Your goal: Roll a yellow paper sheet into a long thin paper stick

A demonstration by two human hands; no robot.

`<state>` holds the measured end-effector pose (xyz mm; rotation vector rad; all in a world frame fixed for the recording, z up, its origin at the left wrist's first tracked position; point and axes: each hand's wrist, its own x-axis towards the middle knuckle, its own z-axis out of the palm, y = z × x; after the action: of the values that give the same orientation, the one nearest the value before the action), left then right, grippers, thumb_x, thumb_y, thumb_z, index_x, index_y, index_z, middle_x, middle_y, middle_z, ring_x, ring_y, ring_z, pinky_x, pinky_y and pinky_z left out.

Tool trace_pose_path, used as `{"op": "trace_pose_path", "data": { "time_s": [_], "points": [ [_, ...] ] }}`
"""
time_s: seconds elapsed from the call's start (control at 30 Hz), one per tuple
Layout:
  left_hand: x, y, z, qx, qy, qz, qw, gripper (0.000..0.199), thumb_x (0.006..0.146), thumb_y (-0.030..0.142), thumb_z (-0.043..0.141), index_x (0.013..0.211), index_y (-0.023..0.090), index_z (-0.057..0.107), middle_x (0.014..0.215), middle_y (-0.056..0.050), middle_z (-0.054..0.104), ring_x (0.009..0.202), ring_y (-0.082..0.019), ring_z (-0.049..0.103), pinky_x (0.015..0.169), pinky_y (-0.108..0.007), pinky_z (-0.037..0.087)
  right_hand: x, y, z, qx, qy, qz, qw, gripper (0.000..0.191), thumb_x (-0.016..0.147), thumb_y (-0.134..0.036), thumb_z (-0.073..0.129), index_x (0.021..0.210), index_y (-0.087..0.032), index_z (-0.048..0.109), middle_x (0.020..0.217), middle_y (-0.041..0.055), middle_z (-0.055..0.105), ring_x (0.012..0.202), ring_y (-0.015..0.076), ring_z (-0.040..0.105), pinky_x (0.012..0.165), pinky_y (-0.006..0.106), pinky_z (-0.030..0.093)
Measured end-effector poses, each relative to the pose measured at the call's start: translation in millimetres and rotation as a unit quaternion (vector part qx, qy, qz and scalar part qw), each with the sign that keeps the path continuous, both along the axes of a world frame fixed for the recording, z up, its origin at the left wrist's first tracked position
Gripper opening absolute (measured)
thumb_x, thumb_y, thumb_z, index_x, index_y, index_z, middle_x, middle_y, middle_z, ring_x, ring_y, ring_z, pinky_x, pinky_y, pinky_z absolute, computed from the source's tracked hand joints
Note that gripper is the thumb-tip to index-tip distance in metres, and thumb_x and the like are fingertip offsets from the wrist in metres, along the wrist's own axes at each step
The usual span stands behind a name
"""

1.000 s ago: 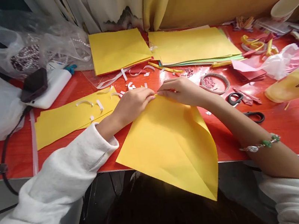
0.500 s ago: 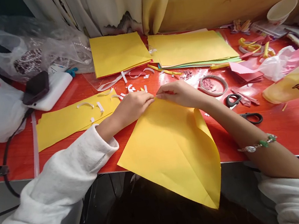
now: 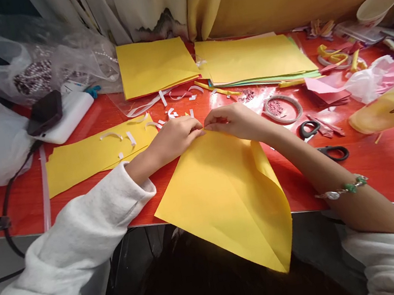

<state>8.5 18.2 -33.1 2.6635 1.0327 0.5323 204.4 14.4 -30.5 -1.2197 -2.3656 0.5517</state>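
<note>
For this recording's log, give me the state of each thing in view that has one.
Yellow sheet: creased, right edge curled
Left hand: pinching the sheet's far end
Right hand: pinching the same end
Scissors: handles apart, blades mostly hidden
Left yellow sheets: lying flat, overlapping
Ring: lying flat
Cup: uncovered
Bracelet: worn on the right arm

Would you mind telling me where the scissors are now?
In the head view, the black-handled scissors lie on the red table, right of centre, partly hidden by the right forearm.
</note>
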Motion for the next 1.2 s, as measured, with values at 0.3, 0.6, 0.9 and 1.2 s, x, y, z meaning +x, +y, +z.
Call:
{"op": "trace_pose_path", "data": {
  "time_s": [0.3, 0.6, 0.9, 1.2],
  "points": [
    [3.4, -3.2, 6.0, -0.057, -0.006, 0.038, 0.998, 0.014, 0.084, 0.021, 0.055, 0.082, 0.011, 0.064, 0.08, -0.003, 0.065, 0.071, -0.012, 0.056, 0.066, -0.021, 0.036, 1.5, 1.3, -1.0, -0.007, -0.014, 0.028, 0.999, 0.022, 0.085, -0.025, 0.049, 0.089, -0.016, 0.068, 0.079, 0.003, 0.068, 0.066, 0.0116, 0.056, 0.06, 0.024, 0.039],
    [1.9, -0.7, 6.6, -0.104, -0.024, 0.041, 0.993, 0.012, 0.081, 0.021, 0.057, 0.082, 0.013, 0.066, 0.079, -0.001, 0.066, 0.072, -0.01, 0.057, 0.066, -0.019, 0.036, 0.5, 1.8, -0.5, 0.04, -0.038, 0.052, 0.997, 0.02, 0.084, -0.02, 0.048, 0.088, -0.014, 0.067, 0.08, 0.0044, 0.068, 0.066, 0.0116, 0.056, 0.061, 0.024, 0.038],
    [-1.7, 2.5, 5.3, -0.115, -0.009, 0.04, 0.992, 0.017, 0.083, 0.024, 0.054, 0.082, 0.016, 0.069, 0.082, 0.0, 0.068, 0.076, -0.011, 0.059, 0.066, -0.021, 0.037, -1.0, 1.9, 1.1, 0.059, -0.046, 0.075, 0.994, 0.021, 0.084, -0.018, 0.046, 0.088, -0.015, 0.066, 0.084, 0.0058, 0.068, 0.072, 0.014, 0.059, 0.065, 0.026, 0.041],
    [2.3, 0.4, 9.2, -0.125, 0.0, 0.058, 0.99, 0.015, 0.08, 0.024, 0.058, 0.081, 0.013, 0.068, 0.082, -0.002, 0.068, 0.077, -0.012, 0.059, 0.067, -0.021, 0.037, 1.2, 4.9, -1.1, 0.075, -0.059, 0.098, 0.991, 0.023, 0.085, -0.019, 0.046, 0.088, -0.013, 0.067, 0.082, 0.0073, 0.065, 0.071, 0.0142, 0.057, 0.064, 0.026, 0.04]
  ]
}}
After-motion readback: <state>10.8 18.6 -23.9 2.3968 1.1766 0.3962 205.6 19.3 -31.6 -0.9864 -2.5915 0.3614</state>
